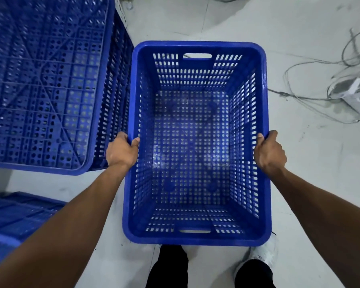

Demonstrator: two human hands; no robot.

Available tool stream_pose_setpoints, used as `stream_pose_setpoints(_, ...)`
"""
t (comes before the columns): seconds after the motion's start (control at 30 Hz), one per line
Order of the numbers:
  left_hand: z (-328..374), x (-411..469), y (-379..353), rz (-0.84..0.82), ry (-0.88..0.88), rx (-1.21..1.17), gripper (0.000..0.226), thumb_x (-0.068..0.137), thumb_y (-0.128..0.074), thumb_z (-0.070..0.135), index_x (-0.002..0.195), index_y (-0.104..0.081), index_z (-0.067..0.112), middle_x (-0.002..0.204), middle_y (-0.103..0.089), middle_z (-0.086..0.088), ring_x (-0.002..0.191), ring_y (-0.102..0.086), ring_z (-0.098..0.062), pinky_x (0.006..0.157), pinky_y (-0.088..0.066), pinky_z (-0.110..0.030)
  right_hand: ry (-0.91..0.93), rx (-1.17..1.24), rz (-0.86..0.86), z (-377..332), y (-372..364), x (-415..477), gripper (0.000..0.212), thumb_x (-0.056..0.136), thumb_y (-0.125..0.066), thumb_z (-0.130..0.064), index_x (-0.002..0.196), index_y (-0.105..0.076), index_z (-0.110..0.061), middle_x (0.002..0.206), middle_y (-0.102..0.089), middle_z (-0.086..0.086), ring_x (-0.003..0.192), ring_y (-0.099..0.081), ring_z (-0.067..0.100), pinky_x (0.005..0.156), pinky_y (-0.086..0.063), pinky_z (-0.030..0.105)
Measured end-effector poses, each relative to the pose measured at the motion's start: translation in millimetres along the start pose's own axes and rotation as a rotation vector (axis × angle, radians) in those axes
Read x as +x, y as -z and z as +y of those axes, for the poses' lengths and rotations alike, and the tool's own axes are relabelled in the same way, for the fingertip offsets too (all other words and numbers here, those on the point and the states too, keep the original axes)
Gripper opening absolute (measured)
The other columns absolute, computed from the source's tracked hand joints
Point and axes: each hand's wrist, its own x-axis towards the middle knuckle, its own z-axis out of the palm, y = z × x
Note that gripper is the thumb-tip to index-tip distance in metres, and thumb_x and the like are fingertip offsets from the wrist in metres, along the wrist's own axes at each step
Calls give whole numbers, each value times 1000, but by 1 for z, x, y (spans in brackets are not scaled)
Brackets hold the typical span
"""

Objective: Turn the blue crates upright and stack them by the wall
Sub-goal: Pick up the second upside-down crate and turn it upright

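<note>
While both hands grip it, blue crate (195, 142): upright, centre, long axis 12 to 6.
Left hand (122, 151): clasping rim at 9.
Right hand (269, 151): clasping rim at 3.
Overturned crate (46, 84): 10, on the left hand's side.

The scene was lit evenly by cool, diffuse light from above, and the pale floor (310, 142) was rendered bright, almost washed out, with only faint shadows cast. A soft sheen was caught on the base and right rim of the upright crate (195, 239). The overturned crate (40, 80) at left was smeared by blur, and straight edges were bowed toward the corners by the wide lens.
</note>
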Motion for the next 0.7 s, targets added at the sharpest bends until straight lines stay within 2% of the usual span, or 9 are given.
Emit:
stream_pose_setpoints(0.1,6,-3,4,5,-12,7,37,95,-54,48,95,-49,11,66,-51,-2,73,-55,-28,63,-39,-36,25,24,22,2,7,0,42,105,-22,-43,112,-38,-5,82,-51,11,68,-49,32,65,-37,40)
stream_pose_setpoints(0.33,28,-25,15,-3,1,-5,37,96,-54,47,97,-48,11,67,-50,-3,71,-49,-27,65,-37,-36,13,12,-16,19,39,-9,44,105,-22,-43,118,-40,-4,104,-63,24,73,-48,32,68,-38,40)
stream_pose_setpoints(0.47,34,-52,32,-9,-32,-2,40,94,-56,49,95,-50,10,74,-56,-8,76,-53,-30,67,-42,-38,-16,47,-8,31,71,-26,45,105,-23,-42,120,-42,-4,101,-63,23,73,-48,31,68,-38,40)
stream_pose_setpoints(0.7,50,-135,116,-9,-58,-27,43,94,-55,50,89,-49,9,68,-51,-6,75,-54,-32,65,-41,-38,78,47,62,29,178,-78,40,106,-28,-36,114,-44,0,91,-65,25,66,-49,32,61,-35,37)
